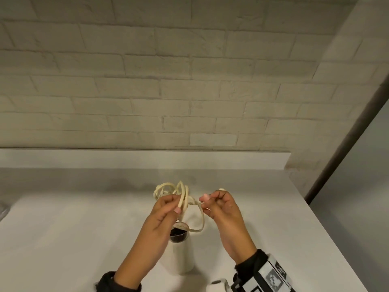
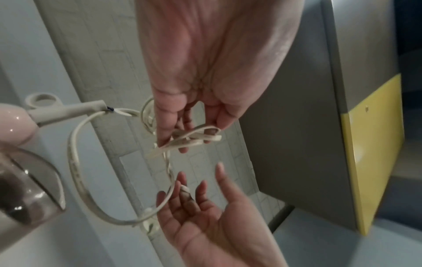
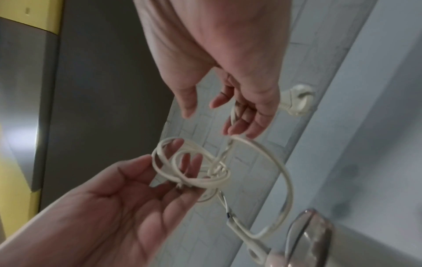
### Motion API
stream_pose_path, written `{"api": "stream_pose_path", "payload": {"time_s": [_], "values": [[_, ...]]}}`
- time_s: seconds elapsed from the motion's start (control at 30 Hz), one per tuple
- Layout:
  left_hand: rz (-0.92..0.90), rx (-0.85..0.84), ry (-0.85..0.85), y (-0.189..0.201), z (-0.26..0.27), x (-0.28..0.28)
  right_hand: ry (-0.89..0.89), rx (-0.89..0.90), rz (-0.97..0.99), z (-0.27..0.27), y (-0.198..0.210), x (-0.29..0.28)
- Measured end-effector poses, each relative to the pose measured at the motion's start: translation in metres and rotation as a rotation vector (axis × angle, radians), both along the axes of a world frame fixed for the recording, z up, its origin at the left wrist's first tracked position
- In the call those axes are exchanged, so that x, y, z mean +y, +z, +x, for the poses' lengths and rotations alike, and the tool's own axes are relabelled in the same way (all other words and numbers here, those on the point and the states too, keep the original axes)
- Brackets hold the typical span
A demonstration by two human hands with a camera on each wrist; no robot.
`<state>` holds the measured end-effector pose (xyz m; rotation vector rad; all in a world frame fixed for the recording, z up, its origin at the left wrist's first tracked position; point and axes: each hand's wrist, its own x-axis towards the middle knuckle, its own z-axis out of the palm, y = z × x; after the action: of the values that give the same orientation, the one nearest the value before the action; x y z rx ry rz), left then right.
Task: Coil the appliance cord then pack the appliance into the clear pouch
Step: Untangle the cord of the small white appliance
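Observation:
A cream appliance cord (image 1: 182,197) is gathered into several loose loops above the white table (image 1: 73,228). My left hand (image 1: 175,204) grips the bundle of loops (image 3: 182,169) between thumb and fingers. My right hand (image 1: 205,200) pinches the cord's free stretch just right of the bundle, with the plug (image 3: 297,101) sticking out behind its fingers. One loop (image 2: 75,162) hangs down to the strain relief (image 2: 68,110) on the appliance. The appliance (image 1: 180,256), a white cylinder with a dark clear cap, lies on the table under my hands.
A brick-pattern wall (image 1: 189,81) rises behind a low white ledge (image 1: 147,159). The table's right edge (image 1: 328,228) runs diagonally beside a grey panel. Something clear and glossy (image 1: 3,209) shows at the far left edge. A grey cabinet with a yellow panel (image 2: 374,153) stands nearby.

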<state>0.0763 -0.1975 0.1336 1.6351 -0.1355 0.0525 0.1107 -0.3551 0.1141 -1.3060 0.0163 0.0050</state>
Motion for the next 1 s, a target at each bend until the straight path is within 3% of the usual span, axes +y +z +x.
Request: {"api": "stream_pose_path", "payload": {"time_s": [0.1, 0.17, 0.23, 0.3, 0.47, 0.57, 0.67, 0.8, 0.9, 1.0], "values": [[0.176, -0.091, -0.071, -0.005, -0.004, -0.012, 0.097, 0.088, 0.1, -0.003, 0.002, 0.003], [0.398, -0.175, -0.023, -0.018, -0.004, -0.018, 0.174, 0.112, 0.142, -0.004, 0.005, 0.005], [0.676, -0.215, 0.034, -0.031, -0.006, -0.021, 0.194, 0.11, 0.116, -0.003, 0.008, 0.008], [0.781, -0.283, 0.045, -0.039, -0.007, -0.024, 0.152, 0.095, 0.052, -0.001, 0.01, 0.01], [0.666, -0.345, 0.006, -0.03, -0.005, -0.02, 0.07, 0.095, 0.038, 0.004, 0.009, 0.007], [0.489, -0.407, 0.17, -0.007, -0.013, -0.01, 0.025, 0.109, 0.079, 0.007, 0.01, 0.002], [0.718, -0.616, 0.355, 0.007, -0.01, 0.002, 0.03, 0.123, 0.102, 0.007, 0.016, -0.005], [1.025, -0.53, 0.177, 0.009, 0.007, 0.003, 0.103, 0.107, 0.082, 0.0, 0.02, -0.004], [1.063, -0.468, 0.11, 0.006, 0.016, 0.003, 0.161, 0.078, 0.054, -0.006, 0.021, 0.0], [0.91, -0.461, 0.081, 0.007, 0.018, 0.016, 0.185, 0.039, 0.004, -0.009, 0.029, -0.002]]}}
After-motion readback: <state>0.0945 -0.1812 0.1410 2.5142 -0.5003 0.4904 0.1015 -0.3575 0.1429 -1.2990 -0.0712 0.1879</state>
